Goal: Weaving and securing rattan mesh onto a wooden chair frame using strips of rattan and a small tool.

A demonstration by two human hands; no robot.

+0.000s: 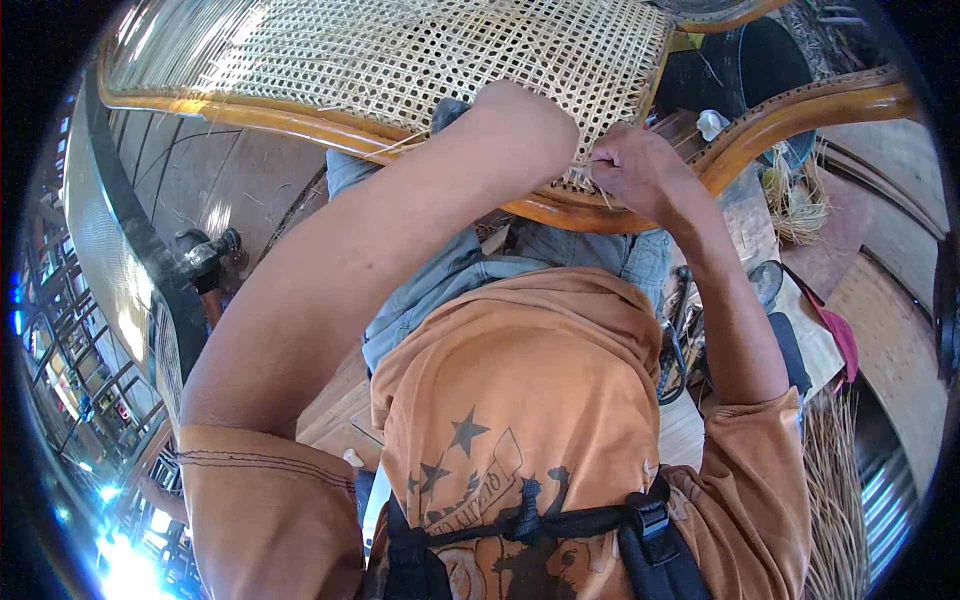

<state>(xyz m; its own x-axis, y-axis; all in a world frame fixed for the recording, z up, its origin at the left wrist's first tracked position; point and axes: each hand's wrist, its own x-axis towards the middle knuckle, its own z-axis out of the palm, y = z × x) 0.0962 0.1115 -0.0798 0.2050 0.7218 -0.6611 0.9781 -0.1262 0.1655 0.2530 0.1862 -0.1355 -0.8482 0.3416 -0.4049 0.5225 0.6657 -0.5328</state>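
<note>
A woven cane panel [380, 50] in a curved, varnished wooden frame [330, 127] lies across my lap. Its open weave has loose pale strands along the near edge. My right hand [640, 170] is closed at the panel's right near corner, thumb and fingers pinched together against the weave. Whatever sits between those fingertips is too small to make out. From the lower left, my left arm reaches over the frame to the same corner. Its bent end [525, 125] covers part of the weave, and the fingers of my left hand are hidden behind it.
Another curved wooden frame piece [820, 115] arches to the right, beside a dark bucket [770, 70]. A bundle of loose fibre [795, 205] lies below it. Long cane strands [835, 480] stand at lower right. A hammer [208, 250] and a dark-framed woven panel [105, 215] are on the left.
</note>
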